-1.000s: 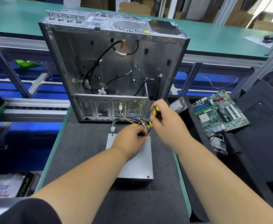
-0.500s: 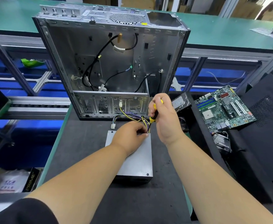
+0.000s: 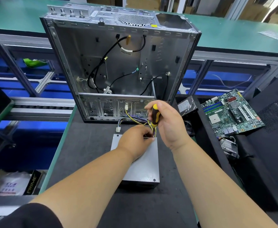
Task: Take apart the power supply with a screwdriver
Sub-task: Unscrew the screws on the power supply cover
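Both hands meet over the far end of the power supply (image 3: pixel 139 163). The left hand (image 3: pixel 135 140) is pressed down on its top, fingers curled at the spot where the wire bundle (image 3: pixel 135 120) leaves the box; whether they pinch anything cannot be told. The right hand (image 3: pixel 167 124) is wrapped around the yellow-and-black screwdriver (image 3: pixel 155 116), which stands nearly upright, its tip hidden among the wires at the left hand's fingertips.

Beyond the hands an emptied computer case (image 3: pixel 118 66) stands open toward the viewer, with loose black cables hanging inside. Under the hands the dark table (image 3: pixel 89 155) carries the grey power supply, which lies flat just in front of the case. To the right of the right hand a green motherboard (image 3: pixel 232 112) rests tilted on black panels, and a hard drive (image 3: pixel 186 106) lies between it and the case. A white connector (image 3: pixel 118 129) on the wires lies just ahead of the left hand.
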Tool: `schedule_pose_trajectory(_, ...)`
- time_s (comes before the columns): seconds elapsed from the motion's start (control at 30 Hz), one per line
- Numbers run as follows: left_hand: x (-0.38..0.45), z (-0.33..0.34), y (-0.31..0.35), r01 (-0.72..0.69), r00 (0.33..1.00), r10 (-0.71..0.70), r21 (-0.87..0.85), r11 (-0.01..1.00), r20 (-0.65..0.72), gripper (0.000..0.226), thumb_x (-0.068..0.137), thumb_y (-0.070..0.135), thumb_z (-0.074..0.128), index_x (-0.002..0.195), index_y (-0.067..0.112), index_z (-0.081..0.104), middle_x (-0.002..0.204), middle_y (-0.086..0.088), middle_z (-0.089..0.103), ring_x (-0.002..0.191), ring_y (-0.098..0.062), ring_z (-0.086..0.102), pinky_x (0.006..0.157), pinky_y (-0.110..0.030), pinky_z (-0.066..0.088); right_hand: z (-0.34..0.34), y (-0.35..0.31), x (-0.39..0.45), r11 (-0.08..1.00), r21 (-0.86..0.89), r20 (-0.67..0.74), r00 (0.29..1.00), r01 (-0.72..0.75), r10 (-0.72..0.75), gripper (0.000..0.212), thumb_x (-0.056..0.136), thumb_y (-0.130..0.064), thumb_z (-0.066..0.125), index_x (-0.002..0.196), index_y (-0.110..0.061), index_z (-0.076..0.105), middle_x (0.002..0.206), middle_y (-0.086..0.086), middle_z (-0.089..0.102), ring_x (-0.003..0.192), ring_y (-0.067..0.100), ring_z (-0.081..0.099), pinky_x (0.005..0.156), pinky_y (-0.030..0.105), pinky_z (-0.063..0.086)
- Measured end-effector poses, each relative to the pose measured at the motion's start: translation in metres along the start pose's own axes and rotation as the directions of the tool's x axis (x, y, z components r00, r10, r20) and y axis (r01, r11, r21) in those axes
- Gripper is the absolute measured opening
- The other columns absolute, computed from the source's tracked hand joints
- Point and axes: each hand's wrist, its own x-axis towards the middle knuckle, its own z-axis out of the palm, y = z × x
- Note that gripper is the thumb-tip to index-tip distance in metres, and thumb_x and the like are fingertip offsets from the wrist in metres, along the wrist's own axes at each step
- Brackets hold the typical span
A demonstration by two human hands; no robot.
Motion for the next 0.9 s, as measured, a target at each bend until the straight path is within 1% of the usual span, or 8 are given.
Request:
schedule_pose_trajectory(0.17,0.002,0.002,-0.001,0.012,1.000,-0.012,-0.014,1.000,0.018,0.005,0.087,0.030,0.070,0.088,0.026,0.070,0.094,0.012,0.065,0.091,-0.007,0.059,0.083,-0.027,0.049,0.005,0.005,0.004,1.000,0.015,-0.108,0.994,-0.004,0.005,0.034,0.099,-0.037,0.036,0.086,-0.016,0.059,0.065,0.000,0.043,0.063,0.016,0.036,0.062,0.027,0.032)
schedule_pose_trajectory(0.33,0.002,0.003,-0.003,0.002,1.000,-0.002,-0.009,1.000,0.011,0.003,0.087,0.030,0.070,0.087,0.027,0.070,0.093,0.013,0.064,0.088,-0.005,0.057,0.083,-0.027,0.049,-0.001,0.001,0.003,0.998,-0.061,-0.082,0.997,-0.004,-0.001,0.018,0.098,-0.030,0.043,0.084,-0.019,0.046,0.070,0.000,0.047,0.065,0.018,0.041,0.063,0.025,0.037)
schedule_pose_trajectory(0.47,0.002,0.003,-0.003,0.007,1.000,-0.007,-0.022,1.000,0.004,0.004,0.087,0.031,0.071,0.085,0.028,0.069,0.090,0.015,0.062,0.085,-0.002,0.055,0.078,-0.023,0.047,-0.003,-0.008,0.005,0.995,-0.056,-0.121,0.990,-0.085,0.078,0.018,0.092,-0.032,0.053,0.079,-0.019,0.054,0.076,0.000,0.060,0.069,0.016,0.056,0.067,0.028,0.047)
schedule_pose_trajectory(0.57,0.002,0.004,-0.003,0.020,1.000,-0.020,-0.022,1.000,0.012,0.005,0.087,0.033,0.070,0.083,0.029,0.068,0.089,0.015,0.061,0.083,-0.002,0.055,0.074,-0.022,0.044,-0.005,-0.011,0.008,0.989,-0.045,-0.163,0.977,-0.144,0.135,0.023,0.091,-0.033,0.054,0.080,-0.016,0.064,0.072,0.000,0.066,0.067,0.014,0.062,0.069,0.030,0.053)
schedule_pose_trajectory(0.67,0.003,0.004,-0.003,0.024,1.000,-0.024,-0.021,0.999,0.017,0.005,0.087,0.033,0.071,0.084,0.029,0.068,0.089,0.015,0.061,0.084,-0.003,0.056,0.076,-0.022,0.045,-0.004,-0.009,0.010,0.987,-0.019,-0.195,0.969,-0.160,0.153,0.037,0.097,-0.035,0.045,0.070,-0.019,0.065,0.061,0.000,0.058,0.059,0.014,0.055,0.070,0.036,0.044)
schedule_pose_trajectory(0.77,0.002,0.004,-0.002,0.028,1.000,-0.028,-0.024,0.999,0.009,0.005,0.086,0.033,0.072,0.083,0.031,0.068,0.085,0.018,0.059,0.083,-0.002,0.056,0.077,-0.021,0.045,-0.002,-0.007,0.011,0.983,0.107,-0.226,0.959,-0.151,0.172,0.046,0.104,-0.031,0.037,0.065,-0.016,0.057,0.053,-0.001,0.045,0.050,0.012,0.042,0.059,0.027,0.038)
schedule_pose_trajectory(0.83,0.002,0.003,-0.002,0.028,1.000,-0.028,-0.019,0.999,0.008,0.005,0.086,0.034,0.072,0.083,0.033,0.068,0.084,0.019,0.058,0.084,-0.002,0.056,0.078,-0.022,0.047,-0.002,-0.007,0.010,0.976,0.163,-0.197,0.964,-0.145,0.176,0.044,0.104,-0.032,0.037,0.068,-0.013,0.054,0.053,-0.002,0.041,0.050,0.012,0.038,0.055,0.023,0.036)
schedule_pose_trajectory(0.9,0.002,0.003,-0.001,0.024,1.000,-0.024,-0.014,1.000,0.008,0.005,0.086,0.034,0.072,0.083,0.032,0.068,0.086,0.017,0.059,0.085,-0.003,0.056,0.079,-0.023,0.047,-0.003,-0.006,0.007,0.987,0.107,-0.157,0.979,-0.118,0.134,0.032,0.100,-0.034,0.040,0.078,-0.013,0.051,0.056,-0.003,0.042,0.053,0.013,0.038,0.056,0.025,0.034)
